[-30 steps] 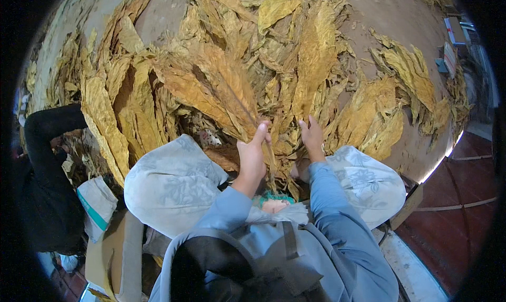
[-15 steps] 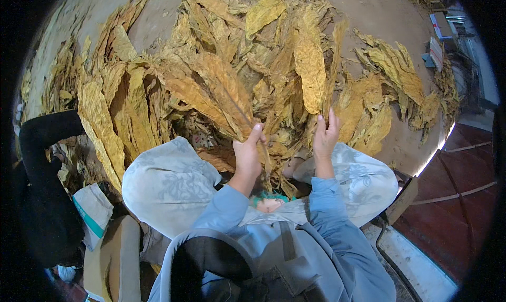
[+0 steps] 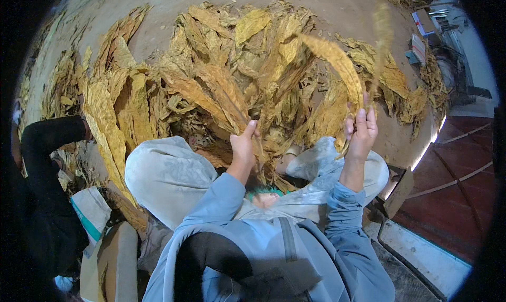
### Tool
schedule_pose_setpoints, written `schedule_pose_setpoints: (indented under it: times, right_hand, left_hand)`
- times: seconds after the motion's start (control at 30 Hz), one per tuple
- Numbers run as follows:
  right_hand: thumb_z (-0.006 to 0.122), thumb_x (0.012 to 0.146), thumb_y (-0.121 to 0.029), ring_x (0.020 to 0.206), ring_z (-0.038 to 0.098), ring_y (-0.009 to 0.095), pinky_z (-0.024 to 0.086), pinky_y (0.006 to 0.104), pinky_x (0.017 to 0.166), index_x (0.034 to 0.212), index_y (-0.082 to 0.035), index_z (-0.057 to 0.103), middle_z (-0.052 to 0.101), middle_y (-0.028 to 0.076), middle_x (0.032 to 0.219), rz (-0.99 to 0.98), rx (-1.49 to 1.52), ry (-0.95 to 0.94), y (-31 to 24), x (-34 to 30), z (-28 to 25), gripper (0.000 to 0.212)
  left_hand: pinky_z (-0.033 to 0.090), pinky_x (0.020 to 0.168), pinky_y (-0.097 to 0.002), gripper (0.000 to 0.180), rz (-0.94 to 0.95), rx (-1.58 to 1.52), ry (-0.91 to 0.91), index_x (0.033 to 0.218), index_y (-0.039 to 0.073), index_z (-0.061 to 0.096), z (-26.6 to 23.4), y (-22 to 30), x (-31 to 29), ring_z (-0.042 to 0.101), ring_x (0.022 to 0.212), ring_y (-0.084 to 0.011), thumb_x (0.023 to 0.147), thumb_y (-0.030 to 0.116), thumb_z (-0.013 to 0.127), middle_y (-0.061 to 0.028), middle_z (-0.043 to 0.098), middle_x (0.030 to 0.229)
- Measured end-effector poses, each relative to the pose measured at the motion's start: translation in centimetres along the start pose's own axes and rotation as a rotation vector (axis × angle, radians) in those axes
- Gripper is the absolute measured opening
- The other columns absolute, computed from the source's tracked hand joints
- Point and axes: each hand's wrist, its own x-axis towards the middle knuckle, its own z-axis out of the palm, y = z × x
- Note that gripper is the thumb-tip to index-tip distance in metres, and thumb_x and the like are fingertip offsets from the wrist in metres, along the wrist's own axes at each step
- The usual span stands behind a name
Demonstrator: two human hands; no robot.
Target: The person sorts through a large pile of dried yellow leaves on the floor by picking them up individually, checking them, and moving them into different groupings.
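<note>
Dried yellow-brown tobacco leaves (image 3: 224, 91) fan up and away from my left hand (image 3: 243, 148), which is closed round their stem ends. Off to the right, my right hand (image 3: 361, 136) is raised above my knee, its fingers closed on the stem of a long yellow tobacco leaf (image 3: 337, 62) that curves over to the left. Another leaf (image 3: 383, 38) rises from the same hand, smeared by motion. Beyond both hands spreads a heap of crumpled tobacco leaves (image 3: 253, 57). The stem ends inside each grip are hidden by fingers.
More leaves (image 3: 108, 125) lie in a row at the left, beside another person's black sleeve (image 3: 52, 130). A flattish leaf cluster (image 3: 395, 80) sits at the right. A cardboard piece (image 3: 399, 191) and red floor (image 3: 448, 175) are beyond my right knee (image 3: 371, 173).
My right hand has moved right, away from my left hand, carrying its leaves; the yellow one now bends leftward and the other blurs. My left hand keeps its hold, almost in place.
</note>
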Motion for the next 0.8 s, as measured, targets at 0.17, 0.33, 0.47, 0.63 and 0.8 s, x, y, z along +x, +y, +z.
schedule_pose_setpoints:
  times: [0.17, 0.33, 0.47, 0.63, 0.8]
  right_hand:
    - [0.044, 0.091, -0.017, 0.064, 0.055, 0.021, 0.047, 0.0356, 0.057, 0.091, -0.002, 0.051, 0.060, 0.011, 0.086, 0.034, -0.774, -0.088, 12.7, 0.2, -0.7, 0.017]
    - [0.046, 0.090, -0.024, 0.055, 0.048, 0.018, 0.041, 0.0298, 0.049, 0.089, -0.001, 0.053, 0.058, 0.011, 0.080, 0.379, -0.689, -0.245, 17.6, -4.1, -2.7, 0.025]
    - [0.040, 0.094, -0.025, 0.041, 0.035, 0.004, 0.029, 0.0199, 0.034, 0.095, -0.004, 0.051, 0.055, 0.008, 0.073, 0.609, -0.179, -0.053, 6.6, -4.8, -2.0, 0.024]
    - [0.041, 0.094, -0.028, 0.045, 0.035, 0.004, 0.027, 0.0174, 0.036, 0.095, -0.003, 0.049, 0.053, 0.005, 0.074, 0.531, 0.056, -0.178, -1.1, -5.2, -6.3, 0.026]
    - [0.044, 0.093, -0.029, 0.046, 0.034, 0.003, 0.026, 0.0165, 0.038, 0.111, -0.001, 0.048, 0.053, 0.005, 0.076, 0.540, -0.018, -0.208, -5.6, -8.0, -4.9, 0.034]
  left_hand:
    - [0.042, 0.054, -0.0282, 0.012, -0.002, 0.033, -0.017, 0.089, -0.002, 0.058, -0.1, -0.4, -0.2, 0.051, 0.060, -0.0117, 0.080, 0.006, 0.062, -0.0050, 0.058, 0.074]
    - [0.041, 0.053, -0.0296, 0.022, -0.073, 0.091, 0.006, 0.093, 0.000, 0.048, -0.7, -0.1, -1.0, 0.051, 0.059, -0.0152, 0.078, 0.005, 0.064, -0.0054, 0.054, 0.073]
    - [0.043, 0.051, -0.0302, 0.026, -0.071, 0.089, 0.021, 0.095, -0.005, 0.051, -0.9, -0.3, -0.5, 0.052, 0.061, -0.0141, 0.079, 0.010, 0.065, -0.0090, 0.058, 0.077]
    - [0.045, 0.059, -0.0303, 0.026, -0.020, 0.162, -0.061, 0.096, -0.006, 0.054, 0.5, 0.3, -0.4, 0.055, 0.068, -0.0140, 0.079, 0.010, 0.066, -0.0110, 0.061, 0.086]
    - [0.047, 0.065, -0.0288, 0.028, 0.086, 0.313, -0.201, 0.095, -0.004, 0.059, 3.6, 2.2, -0.3, 0.057, 0.074, -0.0149, 0.074, 0.009, 0.070, -0.0102, 0.061, 0.090]
